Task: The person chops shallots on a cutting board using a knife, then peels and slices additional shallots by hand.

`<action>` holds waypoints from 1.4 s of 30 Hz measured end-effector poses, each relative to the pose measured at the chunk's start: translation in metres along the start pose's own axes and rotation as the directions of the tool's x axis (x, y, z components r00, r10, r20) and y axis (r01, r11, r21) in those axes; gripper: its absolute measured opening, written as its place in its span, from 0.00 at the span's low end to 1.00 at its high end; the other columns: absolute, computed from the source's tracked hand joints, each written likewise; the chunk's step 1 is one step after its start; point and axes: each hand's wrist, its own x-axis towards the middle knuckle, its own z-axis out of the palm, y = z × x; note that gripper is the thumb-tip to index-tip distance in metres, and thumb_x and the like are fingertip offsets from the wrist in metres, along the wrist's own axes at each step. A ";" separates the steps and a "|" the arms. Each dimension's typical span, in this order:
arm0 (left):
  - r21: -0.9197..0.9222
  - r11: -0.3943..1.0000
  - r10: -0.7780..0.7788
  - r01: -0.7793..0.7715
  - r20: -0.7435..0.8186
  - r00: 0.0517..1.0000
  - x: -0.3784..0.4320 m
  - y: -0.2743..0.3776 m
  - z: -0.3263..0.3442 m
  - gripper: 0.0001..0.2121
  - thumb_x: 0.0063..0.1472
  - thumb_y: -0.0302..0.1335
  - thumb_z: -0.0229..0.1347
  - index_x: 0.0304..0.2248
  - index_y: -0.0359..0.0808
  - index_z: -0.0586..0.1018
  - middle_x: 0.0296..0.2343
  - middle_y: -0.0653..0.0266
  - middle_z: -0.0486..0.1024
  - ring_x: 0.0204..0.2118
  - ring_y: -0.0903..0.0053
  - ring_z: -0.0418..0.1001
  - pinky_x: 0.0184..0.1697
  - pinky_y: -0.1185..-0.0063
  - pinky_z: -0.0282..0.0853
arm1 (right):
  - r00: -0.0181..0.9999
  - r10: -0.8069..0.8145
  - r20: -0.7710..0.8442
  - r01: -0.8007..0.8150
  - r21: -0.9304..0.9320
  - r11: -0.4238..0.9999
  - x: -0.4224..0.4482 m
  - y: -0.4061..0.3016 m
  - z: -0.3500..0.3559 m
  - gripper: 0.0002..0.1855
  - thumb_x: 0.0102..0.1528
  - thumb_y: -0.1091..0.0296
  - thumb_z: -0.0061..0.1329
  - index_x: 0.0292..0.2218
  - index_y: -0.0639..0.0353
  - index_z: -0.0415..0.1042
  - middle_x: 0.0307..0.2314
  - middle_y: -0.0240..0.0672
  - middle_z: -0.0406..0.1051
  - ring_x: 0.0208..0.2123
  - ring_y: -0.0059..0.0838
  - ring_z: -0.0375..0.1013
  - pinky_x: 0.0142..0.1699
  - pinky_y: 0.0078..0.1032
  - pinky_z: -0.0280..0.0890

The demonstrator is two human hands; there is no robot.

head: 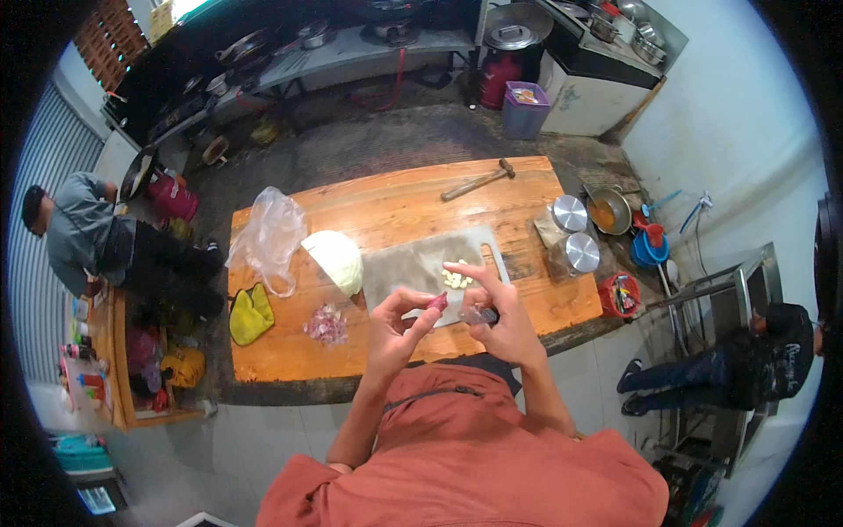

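My left hand [403, 324] pinches a small red shallot [437, 302] between thumb and fingertips, above the cutting board. Close to its right, my right hand [502, 316] is curled round a dark handle, probably a small knife's [489, 315], with the index finger stretched out. The blade cannot be made out clearly. Beneath the hands lies a grey-white cutting board [402, 263] with a small pile of peeled garlic cloves [456, 279]. To the board's left are a cut piece of cabbage [339, 260] and a heap of shallot skins or pieces [326, 324].
On the wooden table [395, 197] lie a hammer [479, 182], a clear plastic bag [273, 230], a yellow-green glove or cloth [251, 314] and lidded jars [582, 252]. A person [99, 224] stands at the far left, another [777, 356] at the right. A red basket [617, 294] stands beside the table.
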 end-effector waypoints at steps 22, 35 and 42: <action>-0.153 0.983 0.129 -0.101 0.186 0.974 0.040 0.011 -0.017 0.17 0.47 0.24 0.68 0.38 0.32 0.79 0.33 0.63 0.76 0.36 0.80 0.74 0.36 0.83 0.72 | 0.970 -0.240 0.047 0.227 -0.533 0.815 0.036 -0.027 -0.013 0.35 0.42 0.38 0.60 0.49 0.44 0.74 0.15 0.36 0.71 0.16 0.31 0.71 0.24 0.26 0.64; -0.215 0.965 0.192 -0.149 0.195 0.962 0.029 0.002 -0.022 0.15 0.45 0.18 0.67 0.34 0.30 0.79 0.33 0.60 0.76 0.35 0.78 0.75 0.36 0.81 0.73 | 0.947 -0.298 0.118 0.315 -0.512 0.800 0.034 -0.024 -0.003 0.33 0.35 0.44 0.66 0.42 0.51 0.79 0.23 0.34 0.77 0.17 0.28 0.71 0.24 0.22 0.63; -0.259 0.960 0.154 -0.106 0.175 0.972 0.022 0.003 -0.023 0.14 0.45 0.19 0.67 0.33 0.30 0.79 0.33 0.60 0.75 0.36 0.79 0.75 0.37 0.81 0.73 | 0.968 -0.206 0.144 0.251 -0.539 0.804 0.027 -0.036 0.002 0.34 0.34 0.43 0.67 0.42 0.50 0.78 0.21 0.33 0.76 0.15 0.28 0.66 0.23 0.23 0.61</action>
